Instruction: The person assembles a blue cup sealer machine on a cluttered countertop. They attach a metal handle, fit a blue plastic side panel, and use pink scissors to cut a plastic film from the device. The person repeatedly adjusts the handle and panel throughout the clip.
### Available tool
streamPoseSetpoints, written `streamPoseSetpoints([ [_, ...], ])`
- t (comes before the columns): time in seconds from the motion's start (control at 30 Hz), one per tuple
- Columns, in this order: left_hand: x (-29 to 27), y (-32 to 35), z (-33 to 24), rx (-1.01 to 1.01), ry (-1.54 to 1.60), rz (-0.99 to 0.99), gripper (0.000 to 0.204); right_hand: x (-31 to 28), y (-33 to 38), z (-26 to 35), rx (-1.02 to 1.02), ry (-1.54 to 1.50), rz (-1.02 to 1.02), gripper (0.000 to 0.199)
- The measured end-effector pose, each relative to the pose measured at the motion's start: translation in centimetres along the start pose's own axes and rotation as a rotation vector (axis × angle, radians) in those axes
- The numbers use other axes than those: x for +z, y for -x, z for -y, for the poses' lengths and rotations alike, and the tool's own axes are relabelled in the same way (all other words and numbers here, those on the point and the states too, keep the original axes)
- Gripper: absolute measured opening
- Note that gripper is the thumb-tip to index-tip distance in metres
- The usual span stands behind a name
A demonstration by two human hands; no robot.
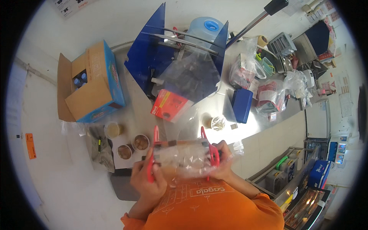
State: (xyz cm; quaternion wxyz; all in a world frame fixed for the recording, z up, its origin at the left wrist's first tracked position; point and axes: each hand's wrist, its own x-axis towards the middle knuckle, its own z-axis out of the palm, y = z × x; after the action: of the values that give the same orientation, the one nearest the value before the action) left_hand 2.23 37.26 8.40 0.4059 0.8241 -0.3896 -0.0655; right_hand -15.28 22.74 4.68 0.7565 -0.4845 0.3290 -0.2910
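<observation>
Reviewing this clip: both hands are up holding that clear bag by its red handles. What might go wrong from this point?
1. The clear plastic bag hangs between the left hand and right hand by thin red handles; a slipped grip could drop it.
2. Three filled cups stand just under the left hand; a swinging bag might tip them.
3. Glare on the clear film hides the contents, so a tilt may go unnoticed.
</observation>
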Motion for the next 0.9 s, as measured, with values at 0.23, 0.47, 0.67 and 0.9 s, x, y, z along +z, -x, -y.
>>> streamPoseSetpoints([
  [0.23,9.8,3.2,8.6,-0.217,0.034,0.193,0.035,-4.7,-2.6,-8.7,0.054,0.742,0.017,0.038],
  [0.47,15.2,3.2,12.4,-0.384,-0.033,0.321,0.032,-6.7,-6.0,-14.5,0.193,0.697,-0.069,0.041],
  [0.67,16.4,2.0,13.5,-0.401,0.028,0.302,0.033,-6.2,-8.2,-16.8,0.208,0.946,-0.085,0.052],
  [0.9,15.6,4.9,13.4,-0.442,0.217,0.287,0.04,-5.7,-7.0,-15.9,0.151,0.764,0.0,0.058],
])
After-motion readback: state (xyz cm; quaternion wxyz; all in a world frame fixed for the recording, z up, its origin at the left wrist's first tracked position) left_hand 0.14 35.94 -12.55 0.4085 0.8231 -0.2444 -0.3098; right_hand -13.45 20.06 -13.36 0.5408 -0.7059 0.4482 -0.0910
